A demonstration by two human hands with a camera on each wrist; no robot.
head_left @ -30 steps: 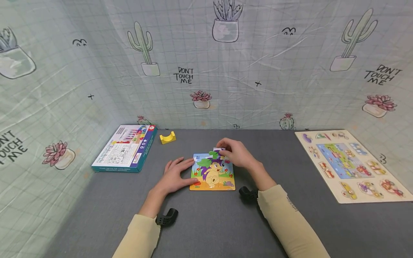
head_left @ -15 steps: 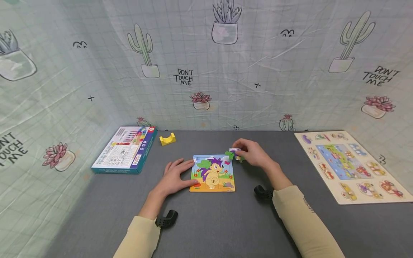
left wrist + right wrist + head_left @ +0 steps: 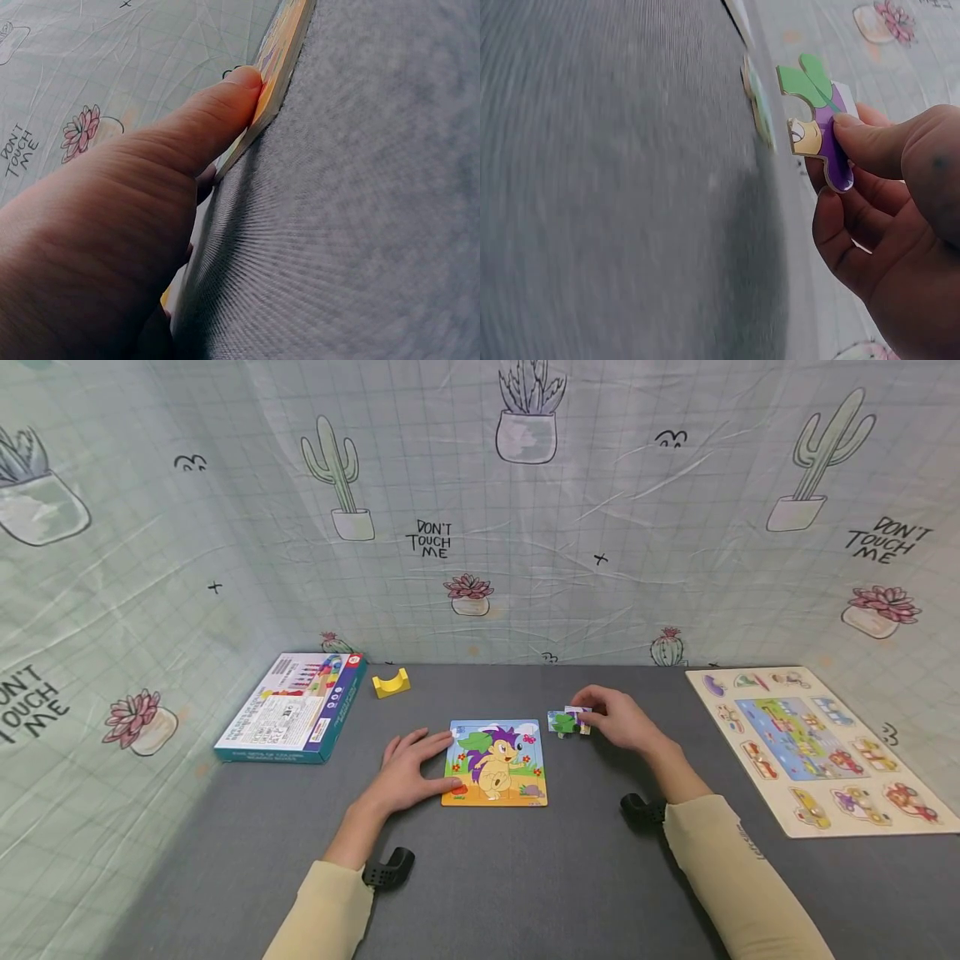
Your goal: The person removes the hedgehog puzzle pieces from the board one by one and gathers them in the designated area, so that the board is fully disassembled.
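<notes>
A square hedgehog puzzle board (image 3: 497,764) lies on the dark table in the head view. My left hand (image 3: 405,774) spreads along its left side, and the thumb (image 3: 225,105) presses on the lower left corner. Right of the board, my right hand (image 3: 618,720) pinches a puzzle piece (image 3: 817,124) with green, purple and cream parts between thumb and fingers. Another puzzle piece (image 3: 759,105) lies on the table; the held one overlaps it in the head view. In the right wrist view the held piece looks raised and apart from it. My fingers cover the held piece's right part.
A flat box (image 3: 292,706) lies at the back left, with a yellow arched block (image 3: 392,683) next to it. On the right is a large wooden puzzle board (image 3: 817,747) with vehicle pictures. A patterned cloth (image 3: 480,485) hangs around the back and sides.
My right hand has carried the pinched puzzle piece from the top of the hedgehog board rightward, beside the other piece. The left hand has stayed on the board.
</notes>
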